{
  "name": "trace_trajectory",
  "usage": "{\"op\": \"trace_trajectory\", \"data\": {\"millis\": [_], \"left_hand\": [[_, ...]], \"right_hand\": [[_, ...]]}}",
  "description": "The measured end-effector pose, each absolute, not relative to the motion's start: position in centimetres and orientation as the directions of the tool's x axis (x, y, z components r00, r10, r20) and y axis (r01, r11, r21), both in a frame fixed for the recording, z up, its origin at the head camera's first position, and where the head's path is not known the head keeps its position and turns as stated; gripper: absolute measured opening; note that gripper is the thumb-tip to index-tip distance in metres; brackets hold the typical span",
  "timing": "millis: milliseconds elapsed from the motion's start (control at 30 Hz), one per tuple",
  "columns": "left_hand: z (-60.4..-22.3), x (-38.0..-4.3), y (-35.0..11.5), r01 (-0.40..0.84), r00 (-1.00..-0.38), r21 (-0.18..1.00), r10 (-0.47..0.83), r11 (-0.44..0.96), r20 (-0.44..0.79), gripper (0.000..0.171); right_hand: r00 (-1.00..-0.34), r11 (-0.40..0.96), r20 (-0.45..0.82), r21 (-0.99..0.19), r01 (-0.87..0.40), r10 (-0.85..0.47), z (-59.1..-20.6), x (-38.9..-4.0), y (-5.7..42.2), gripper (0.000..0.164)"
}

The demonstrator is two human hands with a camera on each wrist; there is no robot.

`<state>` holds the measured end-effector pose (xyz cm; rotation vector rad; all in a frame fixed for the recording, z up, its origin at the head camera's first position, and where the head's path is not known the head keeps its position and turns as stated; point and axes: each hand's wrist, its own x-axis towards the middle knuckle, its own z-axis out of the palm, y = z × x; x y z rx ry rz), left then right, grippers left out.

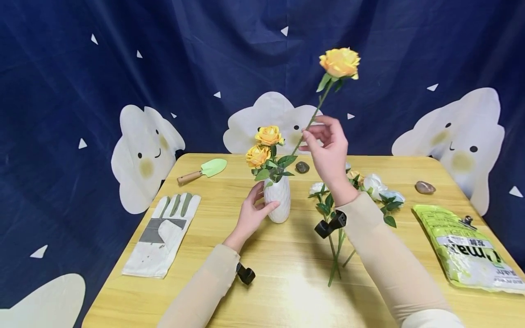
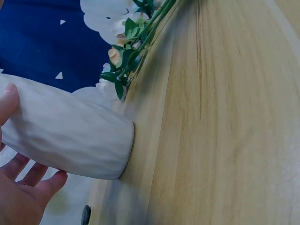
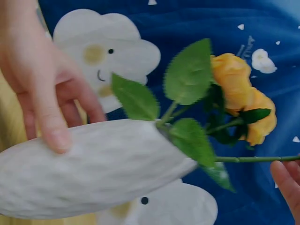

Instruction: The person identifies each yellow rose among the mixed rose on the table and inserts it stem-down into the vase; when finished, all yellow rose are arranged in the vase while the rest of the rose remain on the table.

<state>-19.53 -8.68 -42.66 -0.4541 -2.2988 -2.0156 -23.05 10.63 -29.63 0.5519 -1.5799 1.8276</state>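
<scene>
My left hand (image 1: 251, 214) grips the white textured vase (image 1: 280, 206), thumb in front and fingers round its side. Two yellow roses (image 1: 269, 135) with green leaves stand in the vase, leaning left. Between thumb and fingertips, my right hand (image 1: 331, 152) pinches the stem of a third yellow rose (image 1: 339, 63), its bloom high at upper right. That stem (image 3: 255, 159) slants down to the vase mouth, where leaves (image 3: 191, 140) hide its lower end. In the left wrist view, the base of the vase (image 2: 89, 133) meets the wooden table.
More flowers (image 1: 374, 186), white, pale blue and peach, lie on the table under my right forearm. A green bag (image 1: 463, 248) with a black clip lies at right, near a brown stone (image 1: 425, 187). A dark stone (image 1: 302, 167), trowel (image 1: 213, 167) and glove (image 1: 164, 239) lie around the vase.
</scene>
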Motion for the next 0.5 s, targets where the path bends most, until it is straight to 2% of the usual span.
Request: {"op": "trace_trajectory", "data": {"millis": [200,367,500], "left_hand": [[-42.5,-19.5,-8.7,0.259,-0.955,0.959,0.180,0.112,0.237,0.066],[-42.4,-19.4,-8.6,0.263,-0.954,0.958,0.179,0.110,0.241,0.065],[-42.5,-19.5,-8.6,0.263,-0.954,0.959,0.180,0.108,0.241,0.065]], "right_hand": [[-0.797,0.052,0.599,-0.800,-0.597,0.077,-31.3,-23.1,9.9,0.028],[-0.876,0.158,0.483,-0.866,-0.475,0.012,-32.4,-22.2,10.2,0.020],[-0.900,0.238,0.435,-0.876,-0.420,0.011,-33.3,-20.7,11.2,0.016]]}}
